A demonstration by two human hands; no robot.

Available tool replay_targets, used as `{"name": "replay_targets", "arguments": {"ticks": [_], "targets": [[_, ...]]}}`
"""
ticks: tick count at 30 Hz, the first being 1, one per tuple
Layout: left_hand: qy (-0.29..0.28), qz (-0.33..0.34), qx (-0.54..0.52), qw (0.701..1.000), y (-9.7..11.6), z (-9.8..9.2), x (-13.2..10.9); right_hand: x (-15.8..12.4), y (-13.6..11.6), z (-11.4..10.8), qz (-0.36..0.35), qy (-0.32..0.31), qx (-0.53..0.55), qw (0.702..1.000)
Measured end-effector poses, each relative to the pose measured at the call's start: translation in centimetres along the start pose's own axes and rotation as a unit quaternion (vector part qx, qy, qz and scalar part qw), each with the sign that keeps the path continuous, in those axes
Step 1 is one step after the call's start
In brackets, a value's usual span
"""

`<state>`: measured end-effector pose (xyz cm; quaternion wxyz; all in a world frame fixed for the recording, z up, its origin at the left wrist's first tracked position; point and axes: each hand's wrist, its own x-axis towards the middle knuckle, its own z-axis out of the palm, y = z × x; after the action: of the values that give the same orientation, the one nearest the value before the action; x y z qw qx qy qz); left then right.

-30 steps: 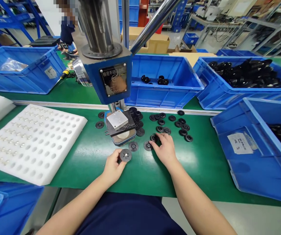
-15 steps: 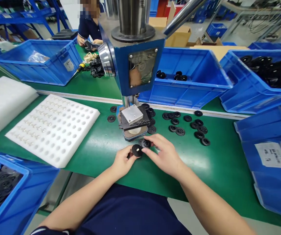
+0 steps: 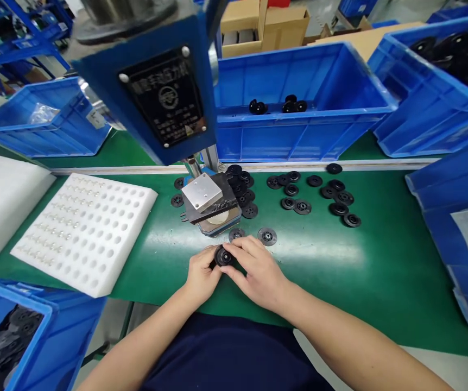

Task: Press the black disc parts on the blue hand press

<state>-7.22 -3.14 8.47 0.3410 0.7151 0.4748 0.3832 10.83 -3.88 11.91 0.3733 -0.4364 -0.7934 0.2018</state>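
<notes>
In front of the press base, a black round wheel-like plastic part (image 3: 223, 256) is held between both hands. My left hand (image 3: 202, 276) is closed round its left side, with the fingers partly hidden. My right hand (image 3: 256, 271) pinches it from the right with thumb and fingers. Whether it is one piece or two stacked pieces I cannot tell. Just beyond the hands lie a flat black disc (image 3: 267, 236) and another disc (image 3: 236, 234). Behind them a silver metal block (image 3: 202, 191) rests on a black plate (image 3: 228, 198) on the press base.
The blue hand press (image 3: 148, 54) towers over the bench at centre-left. A white foam tray (image 3: 132, 228) with small shiny parts lies left. Black discs (image 3: 291, 189) are scattered right of the press. Blue bins (image 3: 291, 138) stand behind, and others flank both sides.
My hands have come together, and the two black parts held apart before now appear as one at the fingertips. The view has shifted, so the press looms larger and further left.
</notes>
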Motion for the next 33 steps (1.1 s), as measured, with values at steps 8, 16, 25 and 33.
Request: {"name": "replay_targets", "arguments": {"ticks": [8, 16, 25, 33], "targets": [[-0.015, 0.000, 0.005, 1.000, 0.4, -0.3, 0.2, 0.4, -1.1, -0.7, 0.007, -0.055, -0.043, 0.998], [-0.021, 0.008, 0.005, 1.000, 0.2, -0.5, 0.2, -0.2, -1.2, 0.1, 0.008, -0.046, -0.080, 0.996], [0.003, -0.004, 0.021, 1.000, 0.5, -0.3, -0.1, 0.4, -0.6, -0.1, 0.014, -0.049, -0.061, 0.997], [0.038, -0.106, -0.046, 0.993, 1.0, 0.2, -0.3, 1.6, -0.1, -1.3, 0.035, 0.001, 0.038, 0.999]]}}
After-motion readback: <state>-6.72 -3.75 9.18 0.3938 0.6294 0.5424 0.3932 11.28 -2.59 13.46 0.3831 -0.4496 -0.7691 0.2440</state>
